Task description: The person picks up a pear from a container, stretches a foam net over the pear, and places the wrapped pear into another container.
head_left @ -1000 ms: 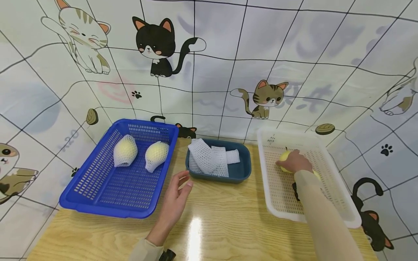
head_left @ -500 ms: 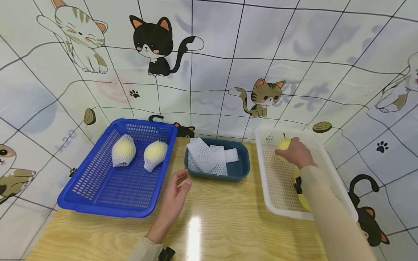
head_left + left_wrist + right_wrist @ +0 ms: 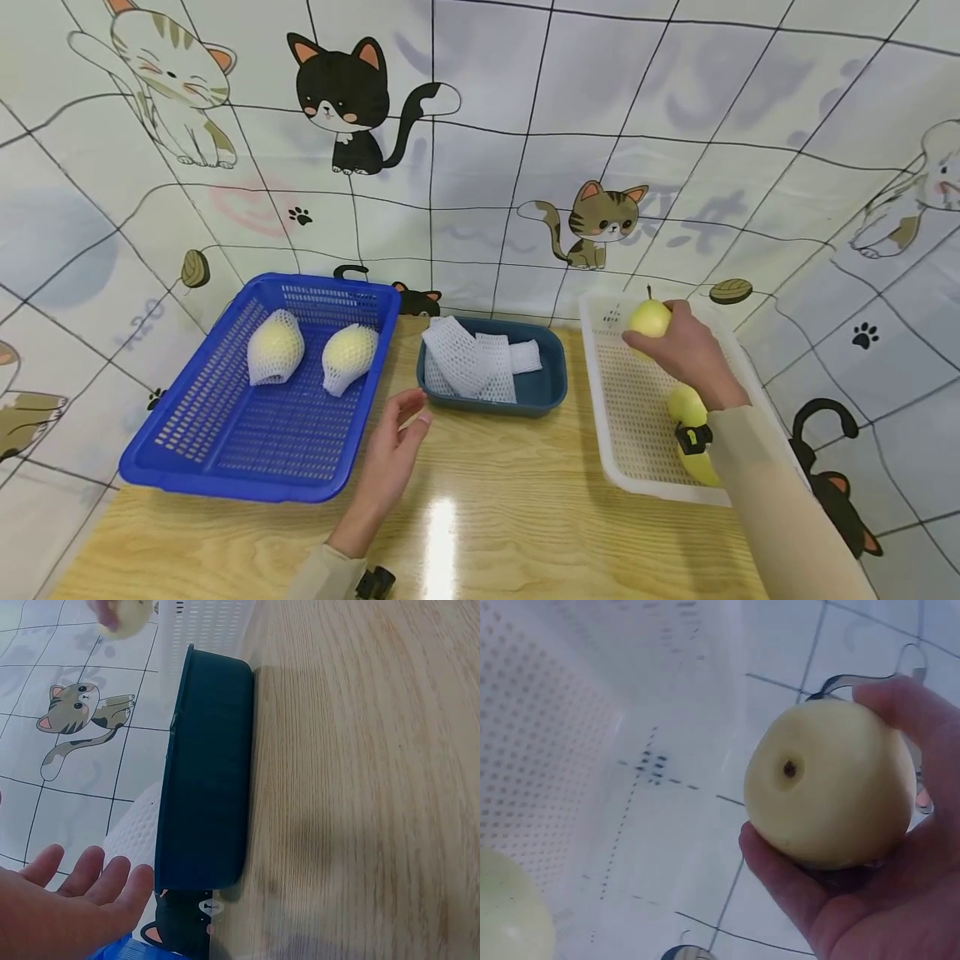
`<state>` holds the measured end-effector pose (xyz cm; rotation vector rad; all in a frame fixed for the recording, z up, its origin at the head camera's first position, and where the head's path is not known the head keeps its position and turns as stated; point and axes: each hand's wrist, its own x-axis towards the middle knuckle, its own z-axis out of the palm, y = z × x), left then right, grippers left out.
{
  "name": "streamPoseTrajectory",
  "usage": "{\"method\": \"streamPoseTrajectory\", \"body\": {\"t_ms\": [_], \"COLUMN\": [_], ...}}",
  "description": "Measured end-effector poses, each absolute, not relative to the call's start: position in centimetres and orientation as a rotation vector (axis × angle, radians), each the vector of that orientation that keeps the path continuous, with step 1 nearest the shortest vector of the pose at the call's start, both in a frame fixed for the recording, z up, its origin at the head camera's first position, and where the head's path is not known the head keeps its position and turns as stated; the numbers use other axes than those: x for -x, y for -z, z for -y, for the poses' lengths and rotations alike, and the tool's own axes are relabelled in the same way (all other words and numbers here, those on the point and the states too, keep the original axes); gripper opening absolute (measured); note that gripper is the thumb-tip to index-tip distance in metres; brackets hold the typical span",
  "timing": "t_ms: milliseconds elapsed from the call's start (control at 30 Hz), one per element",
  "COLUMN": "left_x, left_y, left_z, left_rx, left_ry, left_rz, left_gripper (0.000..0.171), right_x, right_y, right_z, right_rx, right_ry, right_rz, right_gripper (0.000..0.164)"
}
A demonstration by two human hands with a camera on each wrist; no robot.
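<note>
Gripping one yellow pear [image 3: 648, 319] in the right hand [image 3: 686, 346], with thumb and fingers clamped round its sides. Holding it over the far left part of the white basket [image 3: 597, 400], stem upward, so with its long axis near upright. Holding nothing in the left hand [image 3: 393, 450], with fingers apart and loosely bent, just beside the near left corner of the dark tray [image 3: 553, 379]; cannot tell of any contact there.

Judging by the layout, turning on one relation: from the pear, leftward to the foam nets [image 3: 457, 358] in the tray, at much the same depth, with the left hand nearer to the nets and the right hand well apart from them.

Counting on the tabletop [image 3: 517, 483]: two baskets, one white at right and one blue basket [image 3: 277, 442] at left, with one tray between. Counting two net-wrapped pears [image 3: 276, 348] in the blue basket, two bare pears [image 3: 685, 406] visible low in the white one, and at least three foam nets, overlapping too much for a sure count.
</note>
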<state>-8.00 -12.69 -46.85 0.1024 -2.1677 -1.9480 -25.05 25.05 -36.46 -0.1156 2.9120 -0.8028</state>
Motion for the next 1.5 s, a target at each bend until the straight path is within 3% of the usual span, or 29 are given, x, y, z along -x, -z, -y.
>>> {"method": "streamPoseTrajectory", "body": {"t_ms": [667, 1500], "left_x": [7.9, 7.7], "left_y": [46.5, 46.6], "left_z": [12.7, 12.7], "left_rx": [-0.102, -0.146], "left_ry": [1.951, 1.952], "left_rz": [2.184, 2.165], "left_gripper": [0.041, 0.04], "right_x": [16.9, 10.6], "right_y": [34.5, 40.2], "right_z": [-19.7, -14.2], "right_rx": [0.311, 0.636], "right_ry": [1.104, 1.544], "right_rz": [-2.992, -2.599], "right_gripper": [0.087, 0.085]}}
